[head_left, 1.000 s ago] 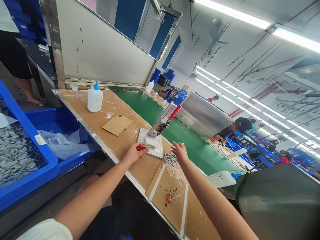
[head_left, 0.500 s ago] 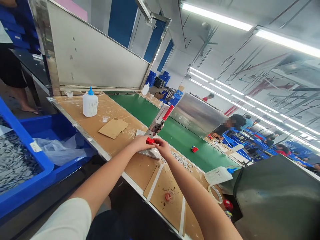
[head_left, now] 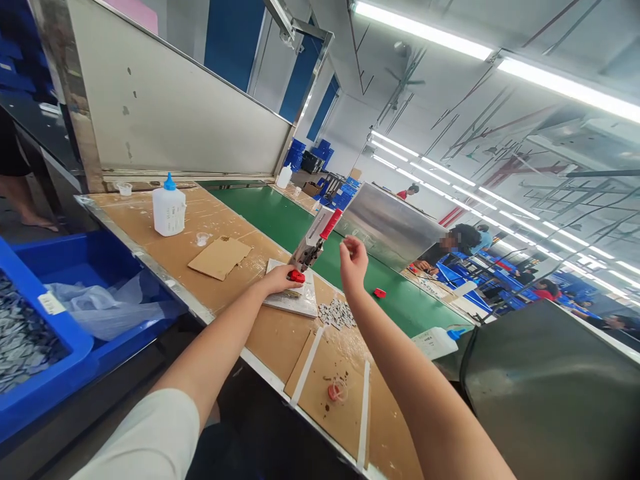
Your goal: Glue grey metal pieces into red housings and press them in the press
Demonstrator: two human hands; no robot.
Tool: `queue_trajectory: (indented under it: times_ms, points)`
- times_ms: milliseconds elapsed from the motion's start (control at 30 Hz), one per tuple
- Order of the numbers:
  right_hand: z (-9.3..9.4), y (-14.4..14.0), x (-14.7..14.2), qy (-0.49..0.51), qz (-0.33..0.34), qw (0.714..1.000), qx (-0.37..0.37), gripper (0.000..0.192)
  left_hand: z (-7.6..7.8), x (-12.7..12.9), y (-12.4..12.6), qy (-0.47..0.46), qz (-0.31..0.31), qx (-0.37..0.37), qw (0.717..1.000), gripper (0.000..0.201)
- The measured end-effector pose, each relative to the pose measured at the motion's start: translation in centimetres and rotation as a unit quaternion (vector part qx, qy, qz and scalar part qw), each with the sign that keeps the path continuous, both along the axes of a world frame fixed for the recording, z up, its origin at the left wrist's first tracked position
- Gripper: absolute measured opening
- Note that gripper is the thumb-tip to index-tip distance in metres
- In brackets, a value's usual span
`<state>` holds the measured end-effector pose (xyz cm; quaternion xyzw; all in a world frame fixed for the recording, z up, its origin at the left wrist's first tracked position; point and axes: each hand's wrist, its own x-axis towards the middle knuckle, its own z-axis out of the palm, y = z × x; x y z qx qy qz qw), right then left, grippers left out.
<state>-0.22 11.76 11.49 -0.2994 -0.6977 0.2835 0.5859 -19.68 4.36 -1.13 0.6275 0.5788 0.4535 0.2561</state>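
My left hand [head_left: 277, 279] is closed around a small red plastic part [head_left: 297, 276] at the foot of a metal toggle clamp [head_left: 310, 245]. The clamp has a raised red handle [head_left: 331, 224] and stands on a pale base board [head_left: 305, 305]. My right hand [head_left: 354, 263] is lifted to the right of the clamp, apart from it. Its fingers are loosely curled, with a gap between them and no object showing. Beneath that hand, small grey pieces [head_left: 336, 313] lie in a pile on the bench.
A green conveyor belt [head_left: 245, 210] runs behind the bench, carrying another red part [head_left: 380, 293]. Glue bottles [head_left: 169, 212] stand left; another bottle [head_left: 437, 343] leans right. A cardboard piece [head_left: 220, 257], a small red-stained cup [head_left: 337, 391] and blue bins [head_left: 75, 337] surround the work area.
My right hand has let go of the red part and moved up and right. My left hand keeps the part by the clamp. The camera view has shifted slightly.
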Motion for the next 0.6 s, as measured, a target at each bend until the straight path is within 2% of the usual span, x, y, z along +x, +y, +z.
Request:
queue_trajectory:
  times_ms: [67, 133, 200, 233, 300, 433, 500, 600]
  points:
    - [3.3, 0.2, -1.9, 0.005, 0.052, 0.998, 0.022, 0.053, -0.5, 0.0, 0.0, -0.013, -0.005, 0.003, 1.0, 0.049]
    - [5.8, -0.1, -3.5, -0.002, 0.123, 0.992, -0.002, 0.057, -0.7, 0.1, -0.1, -0.022, -0.006, 0.002, 1.0, 0.051]
    - [7.0, -1.2, -4.1, -0.025, 0.151, 0.988, -0.008, 0.053, -0.8, 0.2, -0.2, -0.028, -0.004, 0.001, 1.0, 0.052]
    - [7.0, -2.1, -3.9, -0.046, 0.152, 0.987, 0.004, 0.048, -0.8, 0.2, -0.2, -0.032, -0.004, 0.001, 0.999, 0.052]
    - [5.9, -4.2, -2.7, -0.102, 0.147, 0.982, 0.057, 0.036, -0.9, 0.2, -0.2, -0.04, -0.009, 0.004, 0.999, 0.051]
    - [1.0, -7.3, 1.0, -0.204, 0.195, 0.944, 0.17, 0.013, -1.3, 0.2, 0.2, -0.036, -0.019, 0.022, 0.999, 0.05]
    - [-1.6, -7.5, 2.3, -0.233, 0.218, 0.925, 0.208, 0.01, -1.5, 0.2, 0.4, -0.03, -0.018, 0.028, 0.999, 0.05]
    - [-4.7, -6.6, 3.4, -0.289, 0.226, 0.897, 0.247, 0.017, -1.7, 0.2, 0.7, -0.035, -0.022, 0.03, 0.999, 0.049]
